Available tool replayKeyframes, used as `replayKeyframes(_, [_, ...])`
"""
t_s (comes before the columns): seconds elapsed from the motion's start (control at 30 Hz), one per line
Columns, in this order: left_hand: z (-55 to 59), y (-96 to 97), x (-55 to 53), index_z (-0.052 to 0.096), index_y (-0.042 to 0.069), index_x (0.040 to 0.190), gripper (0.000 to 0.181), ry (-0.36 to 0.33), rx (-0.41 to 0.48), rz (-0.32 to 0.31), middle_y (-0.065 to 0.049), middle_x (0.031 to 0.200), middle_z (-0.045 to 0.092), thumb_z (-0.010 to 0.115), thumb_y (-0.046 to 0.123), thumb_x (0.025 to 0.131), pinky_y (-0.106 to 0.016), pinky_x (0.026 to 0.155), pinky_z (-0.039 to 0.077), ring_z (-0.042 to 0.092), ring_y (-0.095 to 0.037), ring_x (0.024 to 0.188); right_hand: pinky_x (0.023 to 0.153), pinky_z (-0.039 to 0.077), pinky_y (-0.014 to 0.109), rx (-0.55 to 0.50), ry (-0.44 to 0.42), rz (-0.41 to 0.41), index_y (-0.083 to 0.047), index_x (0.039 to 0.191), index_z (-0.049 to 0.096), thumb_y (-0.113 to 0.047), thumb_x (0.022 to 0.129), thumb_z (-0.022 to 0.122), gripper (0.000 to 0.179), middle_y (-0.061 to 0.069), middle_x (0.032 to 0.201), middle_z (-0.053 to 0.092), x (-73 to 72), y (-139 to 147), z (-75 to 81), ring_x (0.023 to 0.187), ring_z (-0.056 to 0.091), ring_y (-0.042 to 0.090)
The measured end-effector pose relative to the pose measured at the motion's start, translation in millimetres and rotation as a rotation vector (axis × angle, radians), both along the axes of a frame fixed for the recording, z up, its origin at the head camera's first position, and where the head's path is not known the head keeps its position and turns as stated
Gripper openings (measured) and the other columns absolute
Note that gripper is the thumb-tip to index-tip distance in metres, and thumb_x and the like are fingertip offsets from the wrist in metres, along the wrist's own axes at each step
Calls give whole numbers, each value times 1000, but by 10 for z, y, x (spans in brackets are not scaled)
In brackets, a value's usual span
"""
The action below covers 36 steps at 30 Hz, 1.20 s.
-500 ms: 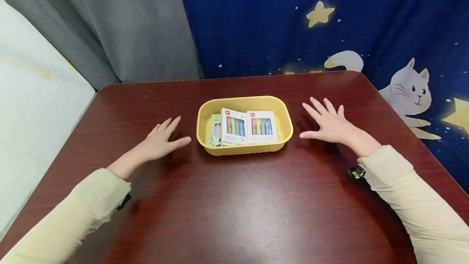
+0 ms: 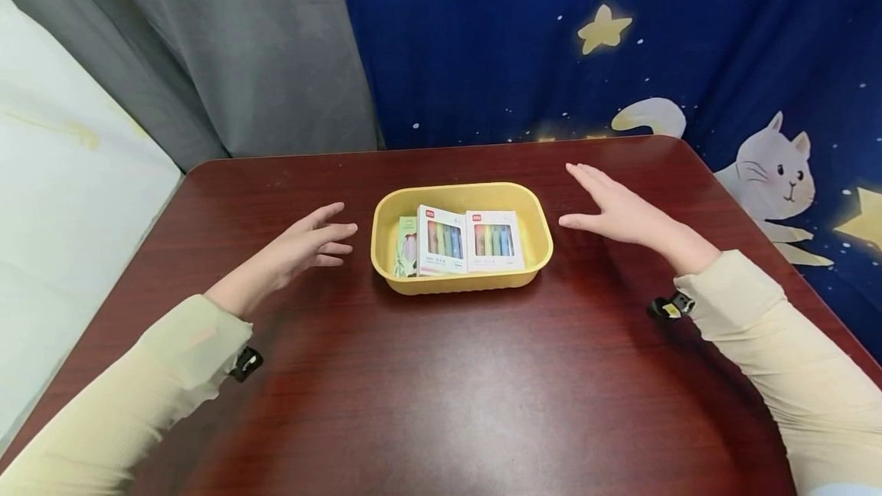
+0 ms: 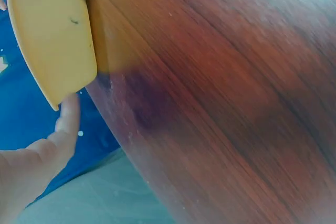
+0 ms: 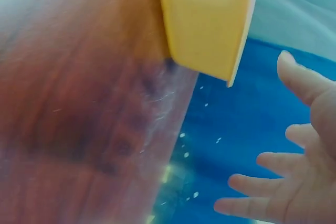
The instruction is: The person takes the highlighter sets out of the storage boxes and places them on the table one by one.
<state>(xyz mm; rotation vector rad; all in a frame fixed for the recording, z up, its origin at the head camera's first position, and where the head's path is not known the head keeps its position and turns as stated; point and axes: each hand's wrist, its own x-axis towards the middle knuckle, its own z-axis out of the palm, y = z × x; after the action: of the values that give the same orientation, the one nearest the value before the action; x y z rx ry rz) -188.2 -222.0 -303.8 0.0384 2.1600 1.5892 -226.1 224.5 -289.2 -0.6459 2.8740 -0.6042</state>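
A yellow plastic basket [image 2: 462,282] stands on the dark red table. Two white boxes lean side by side in it, the left box [image 2: 441,242] and the right box [image 2: 494,242], each with a window showing coloured sticks. Beside them at the left is a green box [image 2: 406,247], partly covered. My left hand [image 2: 299,247] is held just left of the basket, fingers extended and apart from it. On the other side, my right hand [image 2: 623,211] hovers with straight fingers and the thumb toward the basket. Neither hand holds anything.
The wooden table [image 2: 441,389] runs back to a grey curtain [image 2: 269,44] and a blue curtain [image 2: 482,44] with stars and a cat. A white panel [image 2: 62,174] borders the left side. Black wrist devices sit under both cuffs.
Both hands have turned so their palms face the basket more, with the right fingers drawn together. The basket and boxes have stayed in place on the table.
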Motion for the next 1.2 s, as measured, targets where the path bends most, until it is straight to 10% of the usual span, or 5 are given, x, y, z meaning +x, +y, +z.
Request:
replayKeyframes(0.23, [1,86,-38,7,10,147,72,-25,112,45,-24,143,27,52,18,92,-35,88,48,60,-10,94,99,34,52,-119,7,-71,-5,145,18,-30,86,62,78,25,142,30,-11,-192,254,114,48,42])
replayKeyframes(0.5, [-64,199,-81,11,10,147,71,-11,80,48,-24,132,37,53,6,90,-48,95,41,59,-14,94,90,44,49,-202,-65,-86,-12,146,18,-29,87,61,75,21,138,38,-48,-409,336,110,54,35])
replayKeyframes(1.2, [-122,349,-108,19,16,147,76,-37,10,83,-17,114,44,59,-1,84,-33,73,53,58,-7,72,76,52,47,-517,-714,-117,-10,147,8,-22,93,52,71,19,145,27,-100,-912,158,126,37,39])
